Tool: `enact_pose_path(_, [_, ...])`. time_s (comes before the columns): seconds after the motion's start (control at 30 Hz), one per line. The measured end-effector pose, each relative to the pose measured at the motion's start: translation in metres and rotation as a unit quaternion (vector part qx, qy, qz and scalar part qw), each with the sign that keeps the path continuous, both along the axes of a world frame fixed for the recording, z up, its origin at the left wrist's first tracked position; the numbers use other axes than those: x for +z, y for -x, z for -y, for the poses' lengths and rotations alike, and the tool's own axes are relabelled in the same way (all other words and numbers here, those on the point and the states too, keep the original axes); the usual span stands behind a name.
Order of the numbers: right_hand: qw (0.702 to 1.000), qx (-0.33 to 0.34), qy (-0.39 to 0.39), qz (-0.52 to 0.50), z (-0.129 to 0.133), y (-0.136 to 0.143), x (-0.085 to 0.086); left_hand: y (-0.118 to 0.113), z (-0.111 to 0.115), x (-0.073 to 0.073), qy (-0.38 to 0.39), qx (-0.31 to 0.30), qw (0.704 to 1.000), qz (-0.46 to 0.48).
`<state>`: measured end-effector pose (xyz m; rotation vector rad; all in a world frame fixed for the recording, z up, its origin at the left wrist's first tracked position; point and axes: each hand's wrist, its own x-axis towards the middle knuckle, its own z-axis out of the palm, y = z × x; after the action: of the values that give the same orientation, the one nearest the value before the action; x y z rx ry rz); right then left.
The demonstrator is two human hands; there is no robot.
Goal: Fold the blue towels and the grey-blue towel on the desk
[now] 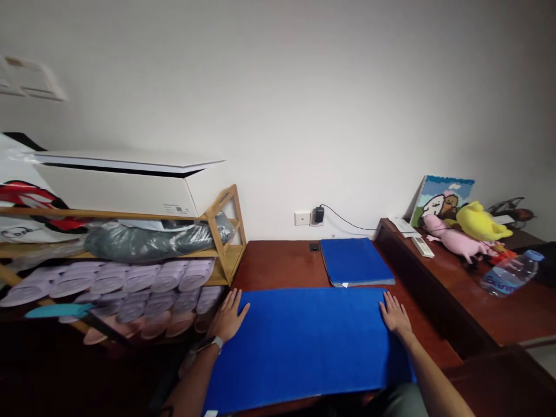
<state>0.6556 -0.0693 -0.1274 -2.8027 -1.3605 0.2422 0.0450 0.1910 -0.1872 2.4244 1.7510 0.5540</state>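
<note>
A large blue cloth (304,341) lies spread flat over the front of the reddish-brown table (278,263). My left hand (229,317) rests on its far left corner, fingers spread and pointing away from me. On the far right corner lies my right hand (395,314), palm down with the fingers stretched out. Behind the spread cloth, toward the wall, sits a folded blue cloth (356,262) with a grey underside and a small white tag at its front edge. Another white tag shows at the spread cloth's near left corner.
To the left, a wooden rack (226,237) bears a white box (121,188), a plastic-wrapped grey bundle (152,240) and several lilac slippers (160,275). On the raised right surface are a pink plush toy (456,237), a yellow plush toy (480,222) and a water bottle (512,275). A black charger (319,215) is plugged into the wall.
</note>
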Motion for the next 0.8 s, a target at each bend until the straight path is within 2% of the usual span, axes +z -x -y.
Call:
enact_pose_path(0.17, [0.999,-0.018,0.044,0.013,-0.017,0.013,0.041,-0.002,0.002,0.0,-0.004,-0.001,1.0,0.005])
enact_pose_path(0.27, [0.999,0.01,0.023,0.037,-0.041,0.049,0.055,-0.004,0.003,0.0,-0.01,-0.002,1.0,0.011])
enact_pose_path(0.37, [0.993,0.104,-0.026,0.038,-0.072,0.126,0.055,-0.006,0.004,0.002,-0.006,0.003,1.0,0.014])
enact_pose_path(0.43, [0.972,0.219,-0.084,-0.011,-0.092,0.191,0.048,-0.007,0.005,0.004,0.0,0.004,1.0,0.01])
enact_pose_path(0.5, [0.948,0.294,-0.105,-0.067,-0.107,0.253,0.04,-0.007,0.007,0.006,0.008,0.006,1.0,0.004])
enact_pose_path(0.57, [0.929,0.338,-0.105,-0.107,-0.118,0.298,0.034,-0.007,0.008,0.008,0.011,0.005,1.0,0.003])
enact_pose_path(0.6, [0.923,0.352,-0.1,-0.122,-0.122,0.312,0.032,-0.006,0.009,0.009,0.009,0.004,1.0,0.005])
enact_pose_path(0.63, [0.918,0.361,-0.097,-0.132,-0.124,0.32,0.03,-0.006,0.009,0.009,0.006,0.002,1.0,0.008])
enact_pose_path(0.7, [0.917,0.363,-0.093,-0.138,-0.125,0.316,0.027,-0.004,0.009,0.008,-0.002,0.0,1.0,0.014])
enact_pose_path(0.8, [0.933,0.332,-0.08,-0.112,-0.114,0.271,0.022,-0.003,0.008,0.006,0.0,0.002,1.0,0.013])
